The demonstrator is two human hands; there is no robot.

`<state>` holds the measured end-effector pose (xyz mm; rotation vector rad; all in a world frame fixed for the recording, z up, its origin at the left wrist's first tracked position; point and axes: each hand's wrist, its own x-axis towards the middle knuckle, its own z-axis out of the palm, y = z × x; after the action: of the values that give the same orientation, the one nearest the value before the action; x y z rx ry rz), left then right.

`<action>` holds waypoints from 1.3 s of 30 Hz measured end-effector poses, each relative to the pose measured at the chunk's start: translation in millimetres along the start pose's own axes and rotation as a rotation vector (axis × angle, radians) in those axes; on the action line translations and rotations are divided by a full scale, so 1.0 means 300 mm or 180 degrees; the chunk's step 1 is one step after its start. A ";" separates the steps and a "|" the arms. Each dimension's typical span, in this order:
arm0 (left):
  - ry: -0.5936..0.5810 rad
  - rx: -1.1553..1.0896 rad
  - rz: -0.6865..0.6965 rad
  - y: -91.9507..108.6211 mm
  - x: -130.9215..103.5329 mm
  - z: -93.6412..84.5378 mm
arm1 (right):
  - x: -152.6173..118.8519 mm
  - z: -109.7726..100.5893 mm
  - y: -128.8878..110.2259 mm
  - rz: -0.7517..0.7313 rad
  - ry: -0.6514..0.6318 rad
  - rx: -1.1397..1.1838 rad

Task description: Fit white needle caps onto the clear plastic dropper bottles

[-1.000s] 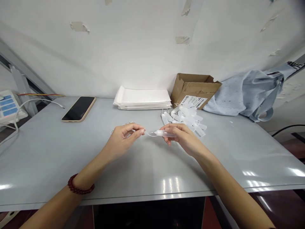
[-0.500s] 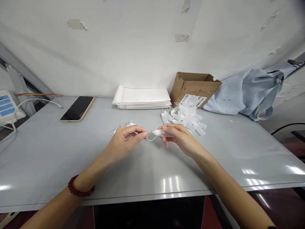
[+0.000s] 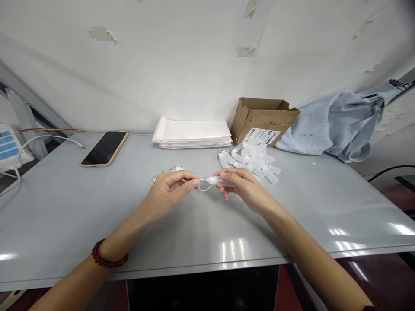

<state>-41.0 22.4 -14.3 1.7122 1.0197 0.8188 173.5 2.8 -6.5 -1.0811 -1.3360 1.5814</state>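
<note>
Between my hands is a small translucent squeeze bottle (image 3: pixel 225 181) with a white neck and a thin metal needle tip pointing left. My right hand (image 3: pixel 241 185) is closed around the bottle's body. A thin white strap (image 3: pixel 205 189) loops from the neck toward my left fingertips. The thumb and index finger of my left hand (image 3: pixel 173 188) are pinched at the needle's end; the cap there is mostly hidden by the fingers. Behind my left hand lie a few white looped caps (image 3: pixel 173 168), partly covered. Past my right hand is a pile of similar bottles (image 3: pixel 254 160).
A stack of white padded envelopes (image 3: pixel 196 131) lies by the wall, beside an open cardboard box (image 3: pixel 266 116) with a label. A phone (image 3: pixel 105 149) rests at left near a white cable (image 3: pixel 48 136). A light blue cloth bag (image 3: pixel 311 125) slumps at the back right.
The view has shifted very slightly. Both hands keep the same pose around the bottle and its tip.
</note>
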 end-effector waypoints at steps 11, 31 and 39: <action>0.0003 -0.0034 0.0093 0.003 0.005 0.001 | 0.001 0.003 0.005 0.0018 0.0072 -0.0027; 0.0112 0.0307 0.0353 -0.020 -0.002 0.013 | 0.003 0.009 0.012 -0.0061 0.0188 -0.0370; 0.0158 0.0432 0.0477 -0.034 -0.001 0.020 | 0.006 0.019 0.019 -0.0053 0.0223 -0.0408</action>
<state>-38.5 22.0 -25.9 1.9101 1.0089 0.9091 167.3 1.9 -11.8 -1.1889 -1.4109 1.4487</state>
